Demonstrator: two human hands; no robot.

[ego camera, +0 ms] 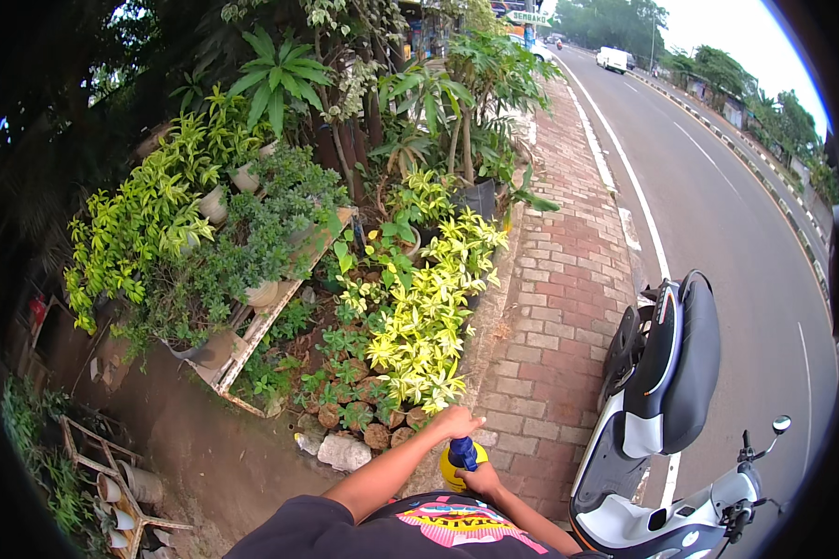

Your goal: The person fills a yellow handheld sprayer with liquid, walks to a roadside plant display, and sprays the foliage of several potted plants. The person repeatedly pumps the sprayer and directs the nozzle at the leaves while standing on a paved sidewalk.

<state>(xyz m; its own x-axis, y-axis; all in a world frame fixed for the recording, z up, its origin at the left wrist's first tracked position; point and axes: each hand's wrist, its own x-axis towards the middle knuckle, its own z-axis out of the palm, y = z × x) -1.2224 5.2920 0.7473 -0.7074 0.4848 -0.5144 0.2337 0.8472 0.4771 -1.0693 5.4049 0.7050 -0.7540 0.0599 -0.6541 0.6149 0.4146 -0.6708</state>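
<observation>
In front of my torso is a yellow pump sprayer bottle (453,475) with a blue head (463,451). My right hand (480,480) grips it just below the head, on the right. Above the head, my left hand (454,423) is closed over the top of the sprayer; the pump knob under it is hidden. Close beyond my left hand grow yellow-green variegated shrubs (426,328) in a bed edged by a low concrete curb (493,328). My body hides the bottle's base.
On the left, potted shrubs stand on a rusty metal-framed bench (259,335). White stones (344,452) and coconut husks (376,436) border the bed. A brick sidewalk (552,328) runs beside it. A white scooter (636,426) is parked at the road (713,209), where a white van (612,59) shows far off.
</observation>
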